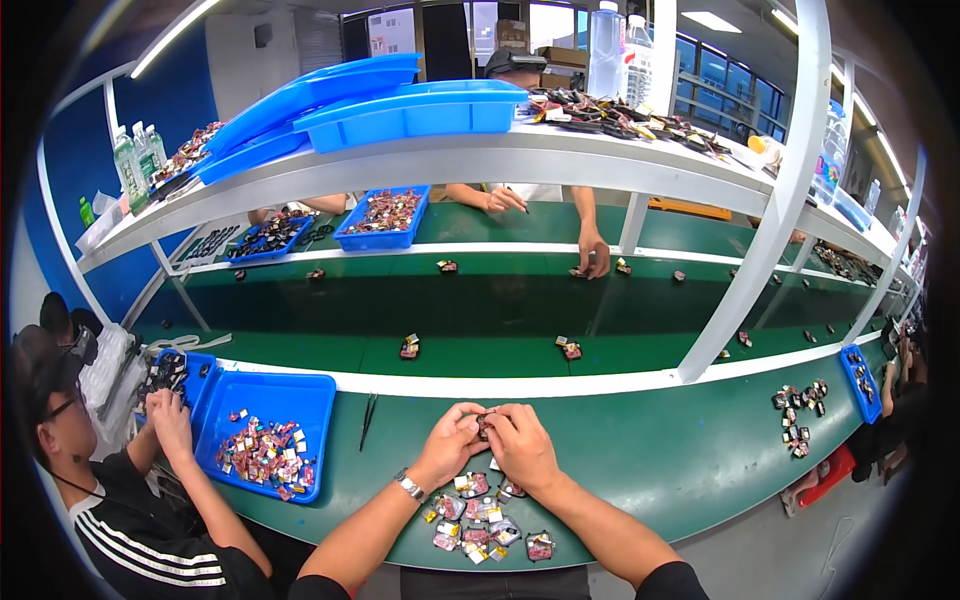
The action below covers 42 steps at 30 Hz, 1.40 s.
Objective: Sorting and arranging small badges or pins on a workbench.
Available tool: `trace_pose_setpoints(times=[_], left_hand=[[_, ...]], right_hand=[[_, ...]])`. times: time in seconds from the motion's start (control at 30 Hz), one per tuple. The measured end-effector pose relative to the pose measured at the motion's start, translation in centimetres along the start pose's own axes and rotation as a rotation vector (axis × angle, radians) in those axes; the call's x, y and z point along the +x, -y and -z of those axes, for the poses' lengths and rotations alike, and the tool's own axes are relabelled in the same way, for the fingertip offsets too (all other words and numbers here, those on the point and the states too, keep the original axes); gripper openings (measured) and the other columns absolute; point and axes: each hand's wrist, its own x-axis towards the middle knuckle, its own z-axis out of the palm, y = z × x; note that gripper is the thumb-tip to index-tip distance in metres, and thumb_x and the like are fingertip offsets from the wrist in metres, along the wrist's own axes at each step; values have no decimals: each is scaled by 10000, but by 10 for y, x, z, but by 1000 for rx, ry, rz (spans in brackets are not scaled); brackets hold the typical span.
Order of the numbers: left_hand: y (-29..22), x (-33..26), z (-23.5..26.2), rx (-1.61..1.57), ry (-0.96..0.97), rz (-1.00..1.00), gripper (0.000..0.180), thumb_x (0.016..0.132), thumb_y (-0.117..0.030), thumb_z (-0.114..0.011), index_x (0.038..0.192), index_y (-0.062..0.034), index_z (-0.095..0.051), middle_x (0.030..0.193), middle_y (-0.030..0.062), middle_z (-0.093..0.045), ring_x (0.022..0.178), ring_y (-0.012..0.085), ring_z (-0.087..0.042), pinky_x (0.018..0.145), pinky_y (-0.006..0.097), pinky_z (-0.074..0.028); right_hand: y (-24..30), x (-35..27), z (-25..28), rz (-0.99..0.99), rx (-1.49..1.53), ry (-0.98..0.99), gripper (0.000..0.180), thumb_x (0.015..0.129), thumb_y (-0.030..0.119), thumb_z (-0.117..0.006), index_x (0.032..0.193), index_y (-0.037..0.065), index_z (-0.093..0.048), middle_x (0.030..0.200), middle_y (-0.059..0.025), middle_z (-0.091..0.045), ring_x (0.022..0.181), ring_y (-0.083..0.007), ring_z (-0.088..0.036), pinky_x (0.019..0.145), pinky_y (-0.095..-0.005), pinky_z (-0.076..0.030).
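My left hand (449, 442) and my right hand (519, 444) meet above the green bench (640, 450), and together they pinch a small dark part (484, 426) between their fingertips. A silver watch sits on my left wrist. Just below my hands lies a pile of several small red, silver and yellow parts (485, 520) near the bench's front edge.
A blue tray (268, 432) of similar parts lies to my left, with black tweezers (368, 418) beside it. A person at the left handles parts; another person's hands (594, 255) work across the dark conveyor belt (480, 305), which carries scattered parts. Blue bins and bottles fill the overhead shelf (420, 160).
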Motion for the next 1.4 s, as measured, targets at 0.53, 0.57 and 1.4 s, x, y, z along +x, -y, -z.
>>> trace_pose_setpoints(times=[0.53,0.57,1.4], left_hand=[[1,2,-11,100,-66,-27,206,975,-60,-500,1175,-51,-453,1108,84,-606,1018,168,-603,914,358,-510],[3,2,-8,137,-86,-62,182,978,-59,-497,1157,-50,-462,1106,81,-615,1008,152,-607,890,327,-517],[-6,5,-5,341,-183,-257,299,957,-24,-496,1244,6,-417,1233,217,-574,1106,293,-612,926,361,-527]], right_hand=[[-3,-1,-1,-25,36,-4,224,743,9,-711,953,30,-637,933,-87,-599,857,-264,-601,726,-353,-516],[-3,0,-1,-5,44,6,231,754,12,-710,974,21,-639,942,-87,-604,849,-249,-617,713,-338,-523],[-153,33,30,-448,537,-170,72,863,-3,-618,933,-14,-606,799,-85,-683,736,-157,-656,705,-284,-539]])
